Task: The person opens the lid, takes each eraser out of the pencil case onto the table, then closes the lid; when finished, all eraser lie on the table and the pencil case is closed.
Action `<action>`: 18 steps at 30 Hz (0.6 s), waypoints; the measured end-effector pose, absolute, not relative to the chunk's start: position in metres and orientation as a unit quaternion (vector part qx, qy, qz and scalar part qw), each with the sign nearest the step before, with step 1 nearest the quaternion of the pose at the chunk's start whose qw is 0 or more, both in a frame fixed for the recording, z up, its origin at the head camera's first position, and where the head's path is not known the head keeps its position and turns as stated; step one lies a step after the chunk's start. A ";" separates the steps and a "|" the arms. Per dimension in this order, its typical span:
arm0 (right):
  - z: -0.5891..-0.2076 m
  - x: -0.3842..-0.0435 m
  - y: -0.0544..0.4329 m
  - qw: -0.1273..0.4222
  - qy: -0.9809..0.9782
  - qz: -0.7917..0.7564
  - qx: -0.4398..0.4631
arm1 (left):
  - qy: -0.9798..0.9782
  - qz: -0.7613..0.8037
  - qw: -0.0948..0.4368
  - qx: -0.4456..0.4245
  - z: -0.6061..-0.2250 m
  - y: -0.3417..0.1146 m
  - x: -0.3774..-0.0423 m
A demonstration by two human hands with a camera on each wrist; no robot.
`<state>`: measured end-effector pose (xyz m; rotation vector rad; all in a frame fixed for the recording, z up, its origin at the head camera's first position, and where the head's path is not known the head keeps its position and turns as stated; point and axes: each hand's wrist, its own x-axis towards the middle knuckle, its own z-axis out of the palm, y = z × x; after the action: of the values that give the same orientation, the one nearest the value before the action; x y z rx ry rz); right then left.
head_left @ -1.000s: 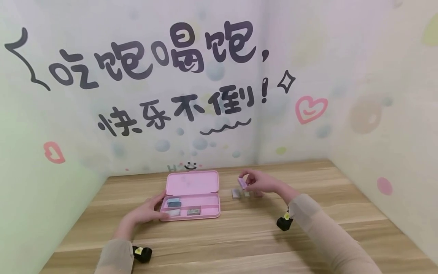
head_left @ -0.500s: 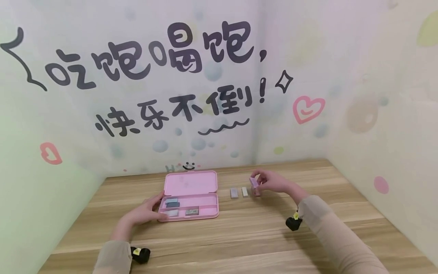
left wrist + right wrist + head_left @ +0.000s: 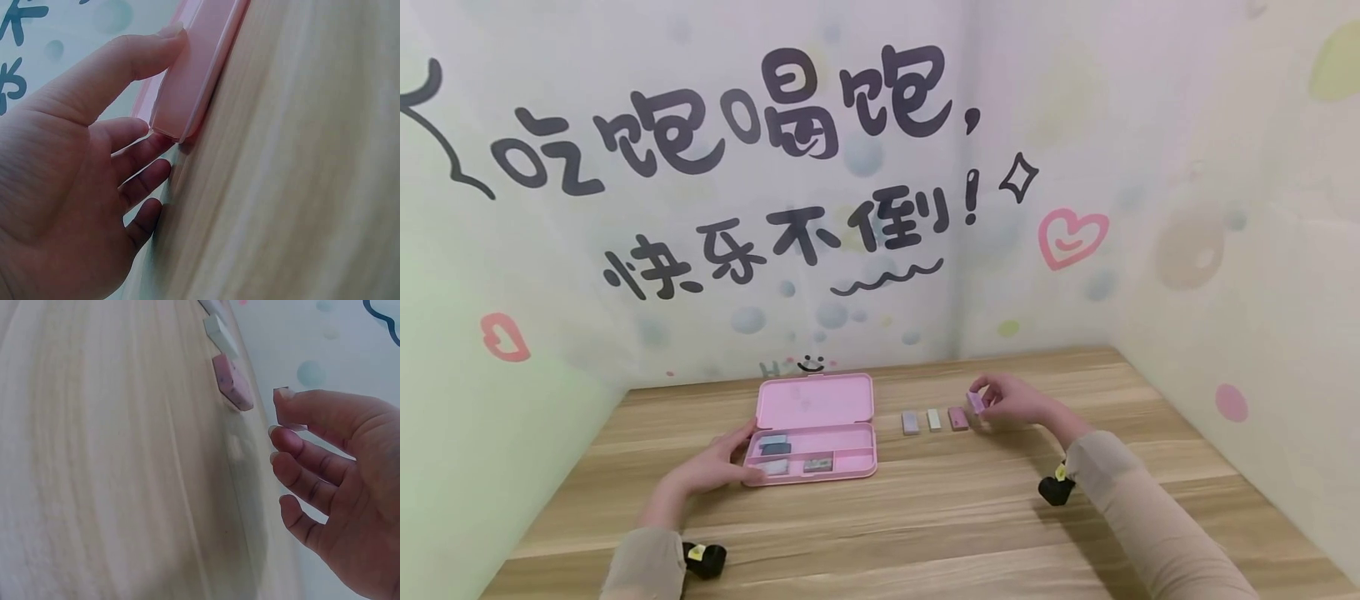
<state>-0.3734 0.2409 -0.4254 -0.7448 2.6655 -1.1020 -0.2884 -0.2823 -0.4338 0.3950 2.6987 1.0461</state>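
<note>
An open pink case (image 3: 811, 403) lies on the wooden table (image 3: 925, 508), with several small blocks (image 3: 775, 447) in its tray. My left hand (image 3: 737, 454) rests at the case's front left corner. In the left wrist view the thumb (image 3: 134, 59) presses the case wall (image 3: 187, 87) and the other fingers lie along the side. To the right of the case, my right hand (image 3: 988, 400) pinches a small lilac block (image 3: 976, 402) just above the table. That lilac block (image 3: 289, 420) shows under the fingertips in the right wrist view.
Three small blocks lie in a row between the case and my right hand: a grey-purple block (image 3: 910, 422), a pale block (image 3: 934, 418) and a pink block (image 3: 958, 417). Decorated walls close in the table at the back and on both sides.
My right hand has carried the lilac block to the right, past the row, uncovering the pink block. The left hand has stayed on the case.
</note>
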 end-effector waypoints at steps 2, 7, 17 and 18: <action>-0.427 -0.374 0.243 0.084 0.893 -0.368 -0.245 | 0.918 0.355 0.110 0.136 -0.433 -0.283 -0.288; -0.434 -0.376 0.246 0.094 0.892 -0.373 -0.237 | 0.917 0.356 0.109 0.141 -0.433 -0.283 -0.288; -0.438 -0.373 0.247 0.098 0.895 -0.375 -0.221 | 0.919 0.352 0.109 0.140 -0.434 -0.283 -0.289; -0.438 -0.372 0.246 0.099 0.894 -0.375 -0.223 | 0.919 0.353 0.108 0.140 -0.434 -0.283 -0.289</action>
<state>-0.3722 0.2463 -0.4381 -0.6586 2.6458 -1.1093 -0.2888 -0.2833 -0.4339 0.4130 2.7029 1.0371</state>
